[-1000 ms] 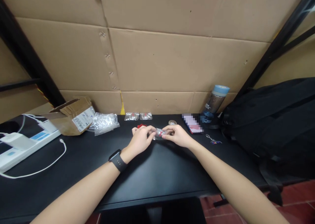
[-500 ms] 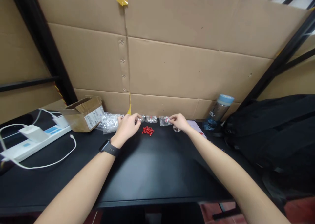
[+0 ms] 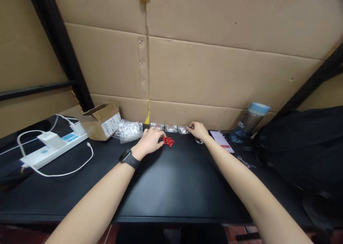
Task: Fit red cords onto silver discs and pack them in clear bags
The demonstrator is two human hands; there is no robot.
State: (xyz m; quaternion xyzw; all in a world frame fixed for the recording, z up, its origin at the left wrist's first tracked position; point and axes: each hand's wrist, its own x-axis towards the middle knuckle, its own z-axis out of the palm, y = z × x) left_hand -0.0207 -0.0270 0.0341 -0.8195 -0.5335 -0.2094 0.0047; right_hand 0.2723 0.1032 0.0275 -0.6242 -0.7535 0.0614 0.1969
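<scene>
My left hand (image 3: 151, 141), with a black watch on the wrist, has its fingertips at the left edge of a small pile of red cords (image 3: 168, 141). Thumb and fingers are apart around that edge. Three small clear packets lie in a row along the cardboard wall: a left one (image 3: 157, 126), a middle one (image 3: 170, 128) and a right one (image 3: 183, 130). My right hand (image 3: 197, 130) pinches the right end of the right packet. Under the right wrist a small round shiny item (image 3: 198, 140) partly shows.
On the black table (image 3: 171, 187), an open cardboard box (image 3: 103, 122), clear plastic bags (image 3: 130, 130) and a white power strip (image 3: 53, 147) with cables stand left. A phone (image 3: 222, 141), a bottle (image 3: 250, 120), a keyring (image 3: 245, 162) and a black backpack (image 3: 302, 147) are right.
My left hand has moved from the left packet down to the red cords. The right hand stays at the right packet, which lies closer to the middle one. The camera view has shifted.
</scene>
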